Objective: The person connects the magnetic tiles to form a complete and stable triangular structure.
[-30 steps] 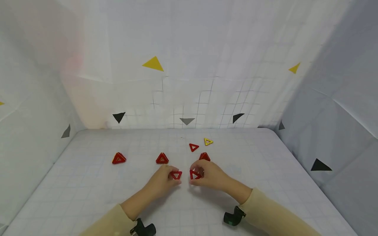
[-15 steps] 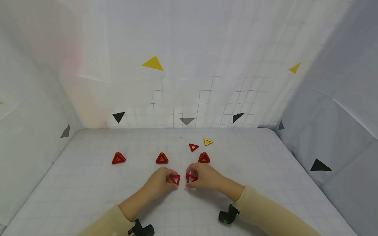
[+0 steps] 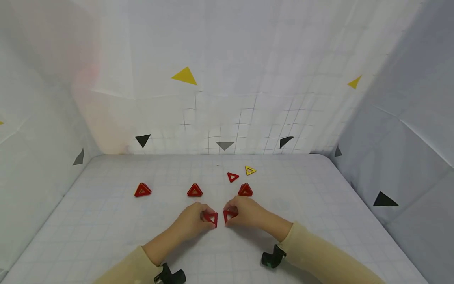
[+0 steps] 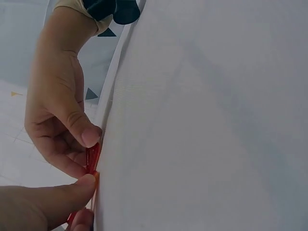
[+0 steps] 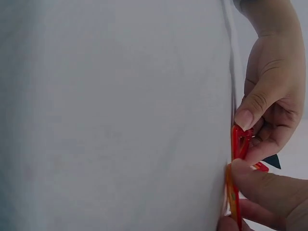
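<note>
In the head view my left hand (image 3: 194,217) pinches a red open-centred triangle (image 3: 216,219) between thumb and fingers. Opposite it, my right hand (image 3: 248,213) pinches another red triangle (image 3: 225,217). The two pieces are upright edge to edge, with a narrow gap between them. Seen from the right wrist, the triangle in my right hand has an orange edge (image 5: 229,185), and the left hand's red triangle (image 5: 235,142) sits just above it. My fingers hide part of both pieces.
Three red pyramid-like shapes, at left (image 3: 143,190), centre (image 3: 194,191) and right (image 3: 245,190), stand on the white table (image 3: 106,225). Behind the right one lie a flat red triangle (image 3: 233,174) and a yellow triangle (image 3: 246,170). White cloth walls (image 3: 227,59) enclose the table.
Both hands have come slightly nearer to me, and the gap between the triangles has narrowed. The left hand's triangle has turned so that one side faces the right hand's piece.
</note>
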Motion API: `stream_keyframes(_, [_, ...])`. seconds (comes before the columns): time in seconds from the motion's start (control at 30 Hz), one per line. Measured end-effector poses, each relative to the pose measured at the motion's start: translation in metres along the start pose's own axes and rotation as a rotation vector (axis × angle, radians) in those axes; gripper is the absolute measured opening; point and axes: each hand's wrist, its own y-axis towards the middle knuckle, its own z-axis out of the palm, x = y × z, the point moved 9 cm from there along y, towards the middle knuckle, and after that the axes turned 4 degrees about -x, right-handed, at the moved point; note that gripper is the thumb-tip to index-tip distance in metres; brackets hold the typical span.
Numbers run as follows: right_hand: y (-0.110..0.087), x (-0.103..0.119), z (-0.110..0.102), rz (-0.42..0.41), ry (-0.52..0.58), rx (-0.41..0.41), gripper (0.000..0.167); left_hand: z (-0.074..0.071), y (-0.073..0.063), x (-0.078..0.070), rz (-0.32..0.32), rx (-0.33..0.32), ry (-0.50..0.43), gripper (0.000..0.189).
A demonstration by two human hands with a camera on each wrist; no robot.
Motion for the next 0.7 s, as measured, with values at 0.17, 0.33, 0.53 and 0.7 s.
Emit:
stream_keyframes(0.17, [-0.001,0.001,0.001,-0.004,-0.035,0.024,0.037,0.002,0.002,0.003,-0.013,-0.006,0.01,0.028])
stream_keyframes(0.33, [-0.001,0.001,0.003,-0.001,-0.012,0.035,0.035,0.003,0.003,0.004,0.003,-0.016,0.019,0.027])
stream_keyframes(0.53, [0.0,0.006,0.003,-0.025,-0.018,0.027,0.033,0.004,0.004,0.002,0.027,-0.027,0.023,0.026])
stream_keyframes(0.7, [0.001,0.012,0.004,-0.053,-0.022,0.025,0.032,0.005,0.005,0.002,0.036,-0.038,0.024,0.025])
